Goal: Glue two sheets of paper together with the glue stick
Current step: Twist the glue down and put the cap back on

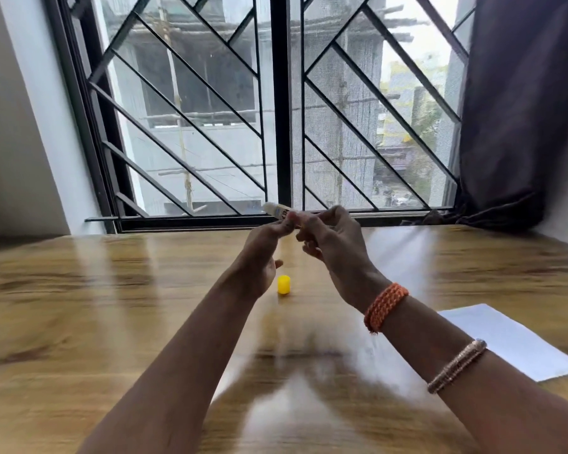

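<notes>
Above the table, uncapped glue stick

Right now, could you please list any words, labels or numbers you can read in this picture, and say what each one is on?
Glue stick, held up by both hands: dark print on its label, too blurred to read.
Yellow cap on the table: no text visible.
Sheet of paper: blank as far as it shows.
Nothing else carries legible text.

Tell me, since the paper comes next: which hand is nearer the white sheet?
Right. The right hand is up beyond the sheet, holding the glue stick; the left hand is farther left.
</notes>
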The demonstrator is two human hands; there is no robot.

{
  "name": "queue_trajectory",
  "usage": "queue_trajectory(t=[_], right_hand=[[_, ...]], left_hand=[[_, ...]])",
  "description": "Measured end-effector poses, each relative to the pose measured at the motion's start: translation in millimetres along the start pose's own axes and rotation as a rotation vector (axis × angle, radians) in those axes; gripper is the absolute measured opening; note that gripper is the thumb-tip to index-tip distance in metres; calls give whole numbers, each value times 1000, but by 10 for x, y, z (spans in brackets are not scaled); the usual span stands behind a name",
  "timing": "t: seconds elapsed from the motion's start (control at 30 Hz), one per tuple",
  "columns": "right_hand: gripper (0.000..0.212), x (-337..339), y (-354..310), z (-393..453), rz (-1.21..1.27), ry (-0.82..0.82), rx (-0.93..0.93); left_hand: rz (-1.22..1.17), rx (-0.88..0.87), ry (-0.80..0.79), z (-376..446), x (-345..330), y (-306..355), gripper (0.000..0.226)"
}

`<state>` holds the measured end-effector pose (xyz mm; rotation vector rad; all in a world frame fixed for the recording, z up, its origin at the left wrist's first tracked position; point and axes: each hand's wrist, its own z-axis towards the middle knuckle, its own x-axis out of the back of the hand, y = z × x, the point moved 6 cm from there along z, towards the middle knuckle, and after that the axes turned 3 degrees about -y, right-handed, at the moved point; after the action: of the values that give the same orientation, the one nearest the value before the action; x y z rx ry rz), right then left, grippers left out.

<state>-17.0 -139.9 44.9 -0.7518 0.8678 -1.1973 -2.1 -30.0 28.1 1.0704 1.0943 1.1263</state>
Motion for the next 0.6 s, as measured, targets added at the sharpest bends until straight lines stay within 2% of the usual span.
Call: queue_trajectory(t=[0.1,0.13,0.17,0.2,0.27,0.4,0.53,0.6], right_hand=[[12,-102,-325,-154,-996,-79,708],[16,-131,-330,-189,-1262,-106,830],[22,-132,-312,-202,-1410,-129,876],[24,-128,-298,-208,-1433,-129,888],[14,-115,-323,-210,-1188,-99,789],[21,9,-155,-58,-541,-3,290],[14,33,70,15,133,3,-116],[15,0,98,13,263,-21,-190]], left_hand=[[31,32,34,24,20,-14,23],[37,51,46,20,18,-18,23],[37,74,48,12,6,-28,22],[24,104,43,1,-12,-45,22],[-31,152,3,-28,-69,-82,23],[-109,84,-138,-40,-201,-27,40],[-179,16,-137,-11,-205,30,36],[-163,4,-102,-15,-178,39,32]])
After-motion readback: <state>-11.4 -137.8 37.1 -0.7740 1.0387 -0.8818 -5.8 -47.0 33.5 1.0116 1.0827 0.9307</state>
